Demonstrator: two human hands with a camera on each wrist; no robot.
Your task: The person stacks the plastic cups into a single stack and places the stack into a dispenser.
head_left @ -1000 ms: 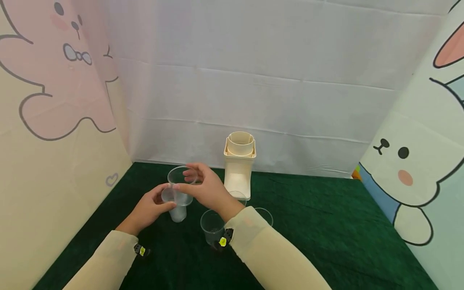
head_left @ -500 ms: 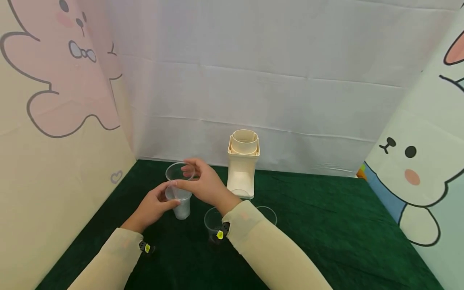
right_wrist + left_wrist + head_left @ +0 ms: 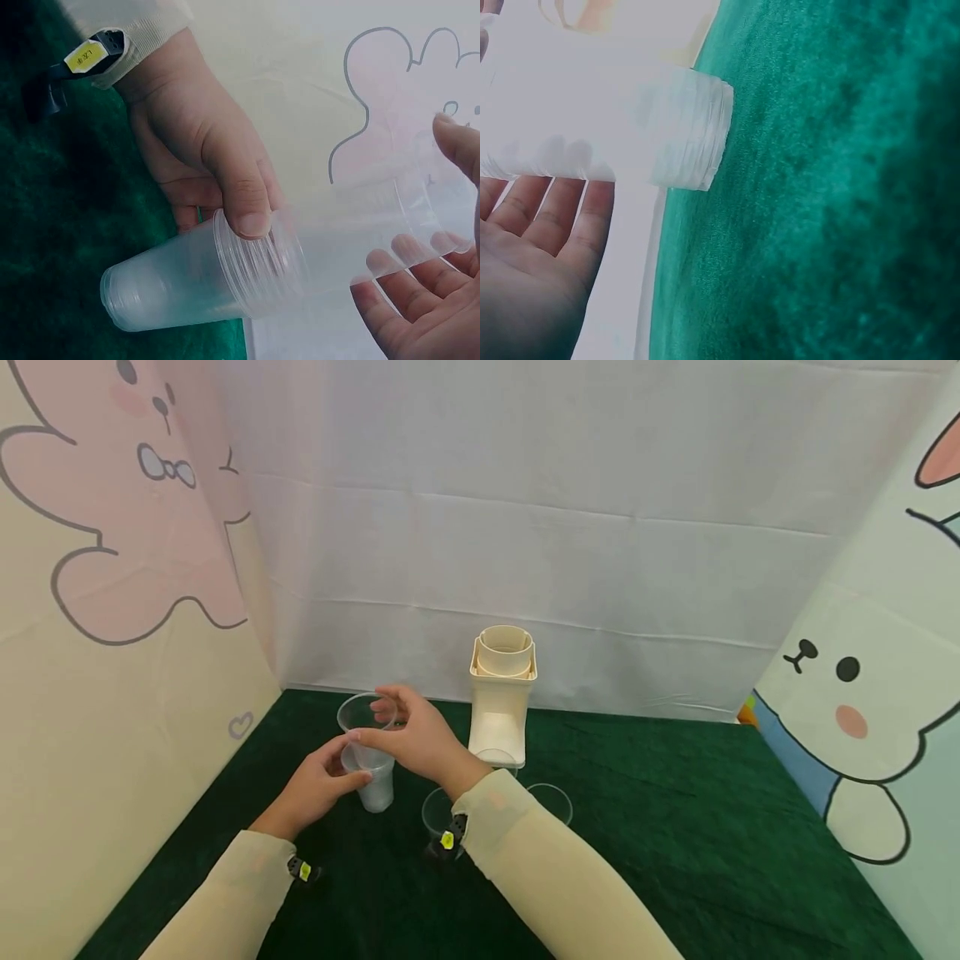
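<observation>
In the head view my left hand (image 3: pixel 318 785) grips a stack of nested clear plastic cups (image 3: pixel 378 793) just below its rims. My right hand (image 3: pixel 420 735) holds another clear cup (image 3: pixel 365 714), thumb on its near side and fingers around the far side. That cup's lower end reaches into the stack's mouth. Seen from the right wrist, the left thumb presses on the ribbed rims of the stack (image 3: pixel 259 262), and the upper cup (image 3: pixel 345 240) extends toward the right hand (image 3: pixel 435 300). The stack's base (image 3: pixel 705 127) shows over green cloth in the left wrist view.
Another clear cup (image 3: pixel 435 814) stands near my right wrist, partly behind the sleeve. One more cup (image 3: pixel 551 802) stands to the right of that forearm, and a third rim shows behind it. A cream pipe-shaped holder (image 3: pixel 498 718) stands at the back by the white cloth wall.
The right hand and its cup have shifted slightly up and left relative to the stack. The left hand keeps its grip. The head view has shifted a little.
</observation>
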